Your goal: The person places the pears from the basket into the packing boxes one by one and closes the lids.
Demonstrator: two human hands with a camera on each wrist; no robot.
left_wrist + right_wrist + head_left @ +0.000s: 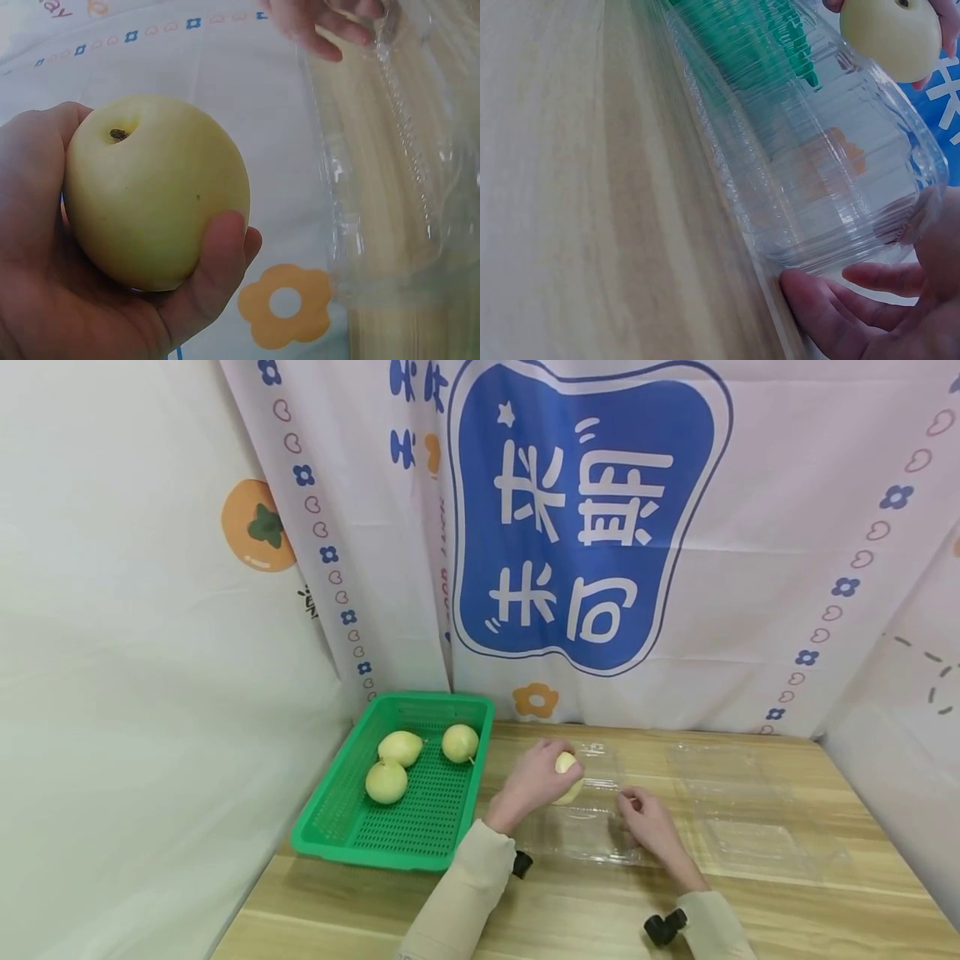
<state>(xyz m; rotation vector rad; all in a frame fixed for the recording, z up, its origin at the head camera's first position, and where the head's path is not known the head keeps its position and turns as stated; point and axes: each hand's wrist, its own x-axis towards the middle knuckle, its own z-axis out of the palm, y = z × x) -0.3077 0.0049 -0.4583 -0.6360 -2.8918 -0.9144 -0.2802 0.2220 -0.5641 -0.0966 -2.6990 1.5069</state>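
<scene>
My left hand (534, 783) grips a pale yellow-green pear (154, 195), fingers and thumb wrapped round its sides and its short stem showing. The pear is held above an opened clear plastic clamshell box (585, 837) on the table. At the right edge of that box is my right hand (652, 828). In the right wrist view, its fingers (821, 311) are loosely bent and touch the end of the clear box (810, 172). Whether they press on its rim is hard to see. Three more pears, one of them a round pear (386, 782), lie in a green basket (300, 839).
The green basket stands left of the box on a wooden table (570, 914). More clear plastic packaging (757, 839) lies open to the right. A printed cloth (750, 635) hangs behind the table's far edge, and white sheeting (150, 710) borders the left side.
</scene>
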